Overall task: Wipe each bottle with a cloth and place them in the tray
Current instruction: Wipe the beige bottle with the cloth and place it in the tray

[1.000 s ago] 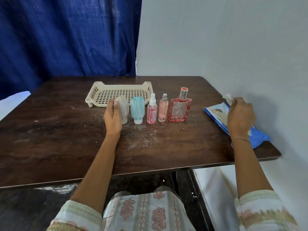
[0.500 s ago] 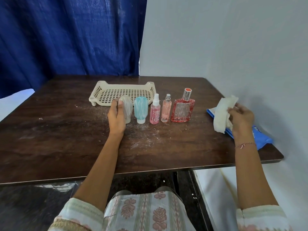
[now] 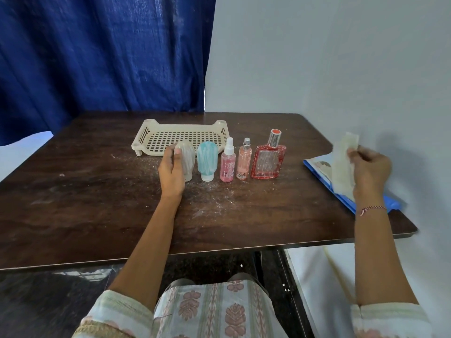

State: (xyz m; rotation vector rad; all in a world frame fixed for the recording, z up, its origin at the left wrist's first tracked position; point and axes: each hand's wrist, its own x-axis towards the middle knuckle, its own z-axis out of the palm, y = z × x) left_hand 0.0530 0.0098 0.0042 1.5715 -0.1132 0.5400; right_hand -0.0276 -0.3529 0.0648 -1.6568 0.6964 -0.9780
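A: Progress check, left to right, landmark is the tray [image 3: 146, 132].

B: Tray sits empty at the back of the table [image 3: 73, 191]. No bottle in it yet.

A: So nothing placed?

B: Nothing. All five stand in a row just in front of the tray. Leftmost is the grey bottle [image 3: 187, 160], with the left hand [image 3: 171, 172] wrapped round it, fingers [image 3: 177, 152] curled on its side. It looks to be resting on the table, not lifted.

A: Next?

B: Teal bottle [image 3: 207, 160], just right of the grey one. Then the pink spray bottle [image 3: 228, 162], the peach spray bottle [image 3: 244, 161], and the red perfume bottle [image 3: 268, 160], right of the tray's front corner.

A: Wiped?

B: Can't tell for sure; the two leftmost look streaked. White dust lies on the table around the row.

A: Cloth?

B: Cloth [image 3: 343, 164] is well right of the tray, held up by the right hand [image 3: 371, 170], fingers pinching it, over a blue packet [image 3: 346, 198] at the table's right edge.

A: Verdict?

B: Very start, I'd judge. Five wipes and five placements left.
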